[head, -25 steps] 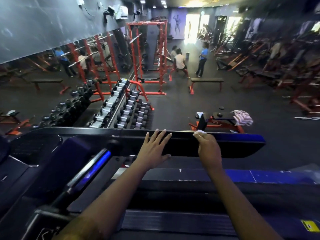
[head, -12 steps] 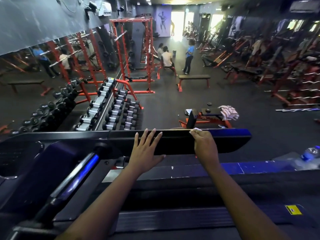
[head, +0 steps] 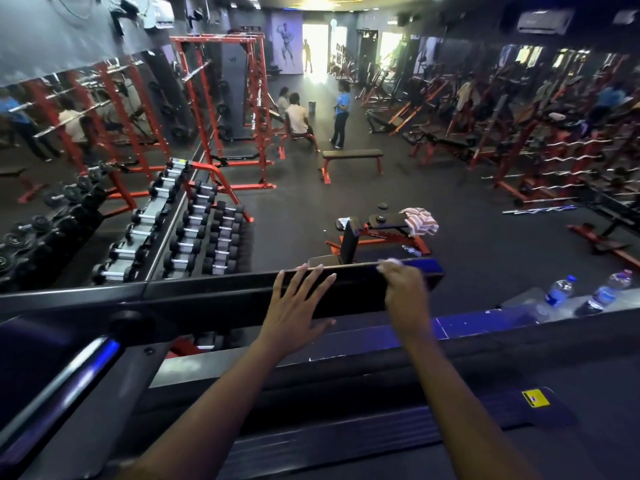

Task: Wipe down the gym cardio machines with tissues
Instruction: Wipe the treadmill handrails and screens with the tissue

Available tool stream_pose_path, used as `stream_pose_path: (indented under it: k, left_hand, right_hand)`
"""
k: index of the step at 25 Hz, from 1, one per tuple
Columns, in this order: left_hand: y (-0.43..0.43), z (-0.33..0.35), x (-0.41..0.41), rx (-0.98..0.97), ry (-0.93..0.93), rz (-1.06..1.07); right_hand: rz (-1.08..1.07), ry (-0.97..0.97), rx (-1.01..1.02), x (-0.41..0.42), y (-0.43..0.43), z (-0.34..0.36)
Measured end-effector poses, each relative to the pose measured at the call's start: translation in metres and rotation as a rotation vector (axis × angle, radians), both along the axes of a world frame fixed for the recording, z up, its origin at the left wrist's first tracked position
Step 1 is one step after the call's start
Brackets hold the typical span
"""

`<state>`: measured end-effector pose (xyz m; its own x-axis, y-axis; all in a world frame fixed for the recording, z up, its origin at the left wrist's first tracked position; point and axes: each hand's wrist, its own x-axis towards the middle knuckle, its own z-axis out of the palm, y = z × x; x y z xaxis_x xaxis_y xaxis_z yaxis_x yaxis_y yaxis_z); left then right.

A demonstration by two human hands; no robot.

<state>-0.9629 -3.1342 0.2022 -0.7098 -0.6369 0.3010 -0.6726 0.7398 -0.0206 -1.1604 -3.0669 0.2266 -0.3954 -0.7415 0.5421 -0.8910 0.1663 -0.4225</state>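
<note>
Wiping the upper crossbar (head: 214,297) of the cardio machine (head: 346,441) is the step in hand, judged from the posture of both hands. The left hand (head: 296,306) lies flat against the near face of the crossbar, fingers straight and spread, fingertips reaching the top edge. It holds nothing and appears to serve as a brace. The right hand (head: 403,292) is curled over the top edge, further toward the blue-lit right end of the crossbar. Its fingers pinch a white tissue (head: 390,262), of which only a small part shows above the knuckles. The tissue sits on the top edge, in contact with the surface as far as can be judged. The next move probably calls for drawing the tissue along the edge under steady downward pressure. It can go out to the right end, which is near, or back toward the left hand, which would then need to lift clear. Whether the left portion of the crossbar and the sloping handrail (head: 79,372) below it have been cleaned cannot be told. Containers: two clear plastic bottles stand upright on a grey ledge (head: 516,301) to the right, well apart from both hands. The inner bottle (head: 558,289) and the outer bottle (head: 606,291) stand near each other, both capped and blue-labelled. The contents look like water, but the fill level cannot be told.
</note>
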Motion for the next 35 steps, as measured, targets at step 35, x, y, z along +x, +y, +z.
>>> stream_pose_path:
  k: [35]
  left_hand:
    - [-0.005,0.011,-0.007,0.076,-0.012,0.013]
  right_hand:
    - [-0.508,-0.711,-0.495,-0.018,0.031,-0.019]
